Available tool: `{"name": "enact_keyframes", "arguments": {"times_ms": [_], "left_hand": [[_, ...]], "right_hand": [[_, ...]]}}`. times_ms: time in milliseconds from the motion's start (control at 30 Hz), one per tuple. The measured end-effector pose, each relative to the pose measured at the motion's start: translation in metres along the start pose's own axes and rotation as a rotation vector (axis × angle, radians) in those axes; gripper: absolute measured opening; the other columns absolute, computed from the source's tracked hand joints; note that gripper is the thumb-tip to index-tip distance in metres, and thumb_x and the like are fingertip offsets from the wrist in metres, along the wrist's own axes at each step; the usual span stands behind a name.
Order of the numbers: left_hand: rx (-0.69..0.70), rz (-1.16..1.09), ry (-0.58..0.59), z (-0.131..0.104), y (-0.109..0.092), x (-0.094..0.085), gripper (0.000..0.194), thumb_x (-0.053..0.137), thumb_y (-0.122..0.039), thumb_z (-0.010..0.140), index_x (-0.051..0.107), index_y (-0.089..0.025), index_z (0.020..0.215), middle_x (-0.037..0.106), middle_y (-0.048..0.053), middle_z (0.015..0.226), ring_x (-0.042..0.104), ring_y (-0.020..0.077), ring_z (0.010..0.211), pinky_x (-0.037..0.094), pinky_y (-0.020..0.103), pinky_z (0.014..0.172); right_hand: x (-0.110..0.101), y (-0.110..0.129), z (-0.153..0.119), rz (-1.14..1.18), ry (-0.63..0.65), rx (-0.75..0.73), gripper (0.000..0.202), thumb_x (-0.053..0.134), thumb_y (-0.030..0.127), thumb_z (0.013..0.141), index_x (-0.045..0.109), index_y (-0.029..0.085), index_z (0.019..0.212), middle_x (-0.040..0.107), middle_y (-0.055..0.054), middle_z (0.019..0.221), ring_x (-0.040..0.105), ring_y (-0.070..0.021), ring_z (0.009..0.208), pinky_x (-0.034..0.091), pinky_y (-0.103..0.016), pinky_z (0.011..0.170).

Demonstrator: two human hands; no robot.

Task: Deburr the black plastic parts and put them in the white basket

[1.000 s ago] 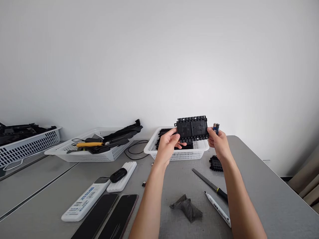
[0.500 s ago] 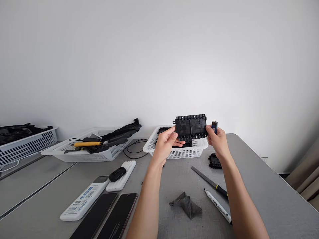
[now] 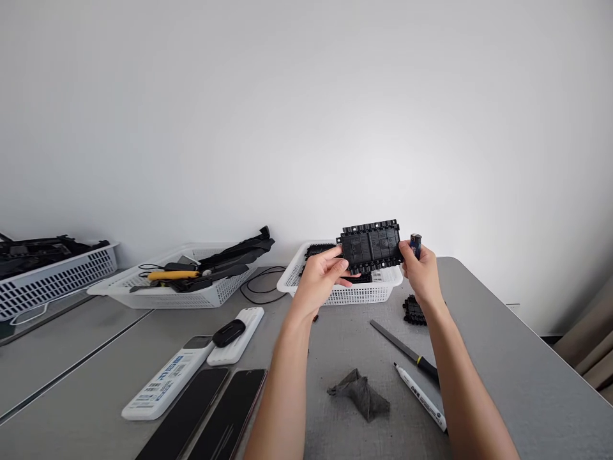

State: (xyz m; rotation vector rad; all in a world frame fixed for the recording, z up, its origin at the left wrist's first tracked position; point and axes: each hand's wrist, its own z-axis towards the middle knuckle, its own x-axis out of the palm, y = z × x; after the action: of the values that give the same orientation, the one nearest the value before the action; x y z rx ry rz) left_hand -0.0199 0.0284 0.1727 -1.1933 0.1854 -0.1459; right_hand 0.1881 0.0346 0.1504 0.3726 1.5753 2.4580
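Observation:
A black plastic panel [image 3: 371, 246] with ribbed, clip-like long edges is held up, slightly tilted, above a white basket [image 3: 357, 295]. My left hand [image 3: 320, 276] is closed on its left end, thumb in front and fingers partly behind. At the right end, my right hand [image 3: 420, 268] pinches the panel's edge. That hand also has a small dark blue object with a metallic top [image 3: 416, 245], perhaps a lighter, sticking up from its fingers. More black ribbed parts [image 3: 320, 249] lie inside the basket, partly hidden by my left hand and the panel.
By my right forearm lie a black ribbed part [image 3: 414, 310], a flat file [image 3: 397, 340] and a white marker [image 3: 421, 397]. A crumpled grey cloth [image 3: 360, 393] rests between my arms. Leftward are phones [image 3: 228, 409], power banks [image 3: 167, 378] and a basket of tools [image 3: 167, 297].
The panel has tilted a little, its left end slightly lower. Both hands keep their hold. The whole view has shifted slightly, with things appearing farther right.

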Motion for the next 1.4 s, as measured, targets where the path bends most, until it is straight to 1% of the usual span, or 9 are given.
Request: {"name": "enact_keyframes", "arguments": {"times_ms": [100,200,300,433,600,767,867,1033,1400], "left_hand": [[0.016,-0.038,-0.068,0.003,0.003,0.002,0.048,0.070,-0.036,0.080,0.064,-0.014,0.122,0.074,0.008,0.092,0.071,0.0193,0.073,0.060,0.029,0.061],[0.027,-0.075,-0.128,0.006,0.006,0.003,0.048,0.072,-0.038,0.078,0.065,-0.013,0.118,0.073,0.006,0.084,0.070,0.0188,0.071,0.062,0.034,0.067],[0.025,-0.097,-0.143,0.007,0.007,0.003,0.050,0.073,-0.040,0.076,0.064,-0.013,0.117,0.073,0.005,0.083,0.071,0.0204,0.074,0.063,0.038,0.072],[0.028,-0.099,-0.121,0.007,0.005,0.003,0.052,0.074,-0.042,0.075,0.063,-0.013,0.116,0.074,0.006,0.085,0.071,0.0222,0.078,0.062,0.039,0.074],[0.041,-0.083,-0.097,0.006,0.004,0.008,0.048,0.074,-0.040,0.074,0.064,-0.013,0.112,0.074,0.006,0.086,0.069,0.0202,0.076,0.059,0.033,0.071],[0.046,-0.076,-0.023,0.005,0.002,0.013,0.039,0.070,-0.031,0.077,0.064,-0.013,0.111,0.073,0.004,0.079,0.066,0.0157,0.065,0.053,0.026,0.064],[0.047,-0.020,-0.009,0.004,0.001,0.015,0.034,0.064,-0.025,0.079,0.065,-0.014,0.111,0.068,0.000,0.067,0.061,0.0124,0.058,0.049,0.022,0.057],[0.001,-0.004,0.025,0.004,0.000,0.018,0.036,0.057,-0.021,0.079,0.062,-0.014,0.115,0.065,-0.002,0.058,0.054,0.0113,0.046,0.041,0.020,0.044],[0.072,0.041,0.057,0.006,0.001,0.018,0.030,0.054,-0.017,0.079,0.065,-0.014,0.107,0.071,0.001,0.071,0.061,0.0110,0.059,0.045,0.020,0.059]], "right_hand": [[0.004,0.004,-0.003,-0.035,0.003,-0.005,0.036,0.058,0.055,0.086,0.054,0.020,0.082,0.037,0.004,0.062,0.031,-0.0120,0.055,0.027,-0.024,0.049],[0.009,0.013,-0.011,-0.095,-0.033,-0.063,0.034,0.052,0.054,0.090,0.056,0.021,0.098,0.049,0.000,0.079,0.040,-0.0136,0.063,0.036,-0.025,0.057],[0.011,0.024,-0.020,-0.099,-0.050,-0.112,0.032,0.042,0.052,0.095,0.050,0.022,0.097,0.048,-0.002,0.084,0.042,-0.0145,0.068,0.037,-0.025,0.059],[0.016,0.036,-0.032,0.110,0.155,-0.059,0.033,0.035,0.052,0.094,0.043,0.022,0.082,0.036,0.001,0.074,0.034,-0.0138,0.063,0.033,-0.023,0.053],[0.035,0.044,-0.044,0.481,0.397,0.181,0.034,0.039,0.053,0.085,0.035,0.022,0.072,0.029,0.003,0.067,0.025,-0.0119,0.057,0.019,-0.020,0.046],[0.046,0.042,-0.048,0.544,0.623,0.390,0.032,0.044,0.050,0.076,0.034,0.021,0.066,0.027,0.003,0.064,0.021,-0.0109,0.056,0.013,-0.021,0.045],[0.049,0.039,-0.047,0.543,0.695,0.465,0.031,0.045,0.049,0.073,0.035,0.021,0.064,0.027,0.003,0.064,0.022,-0.0107,0.055,0.013,-0.021,0.045],[0.051,0.036,-0.045,0.579,0.734,0.545,0.029,0.044,0.046,0.071,0.033,0.021,0.062,0.026,0.003,0.062,0.022,-0.0105,0.054,0.012,-0.021,0.045],[0.048,0.035,-0.042,0.651,0.743,0.612,0.027,0.042,0.043,0.071,0.032,0.021,0.061,0.025,0.003,0.061,0.019,-0.0102,0.053,0.012,-0.020,0.045]]}}
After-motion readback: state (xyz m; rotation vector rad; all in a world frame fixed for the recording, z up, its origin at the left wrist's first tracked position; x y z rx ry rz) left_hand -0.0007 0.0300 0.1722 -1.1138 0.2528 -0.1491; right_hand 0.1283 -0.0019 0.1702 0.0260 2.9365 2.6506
